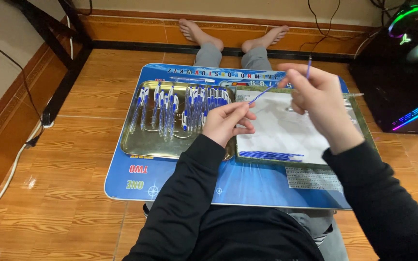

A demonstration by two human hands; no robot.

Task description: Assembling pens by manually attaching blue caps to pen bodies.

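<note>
Even, fairly bright indoor light falls from above, casting only soft shadows. The shiny rectangular metal tray (pixel 143 145) gives mild glare, and the glossy orange wood-pattern floor (pixel 64 193) shows pale reflections. The black computer case with glowing rainbow fans (pixel 407 53) blooms with colour at the upper right. The hands look slightly soft; edges bend outward a little.

Both arms in black sleeves, reaching forward toward 12 o'clock. Left hand (pixel 227 123) low, fingers pinched in a closed grip, thumb at 2 o'clock. Right hand (pixel 318 99) raised higher at 1 o'clock, fingertips pinched, wrist bent.
</note>
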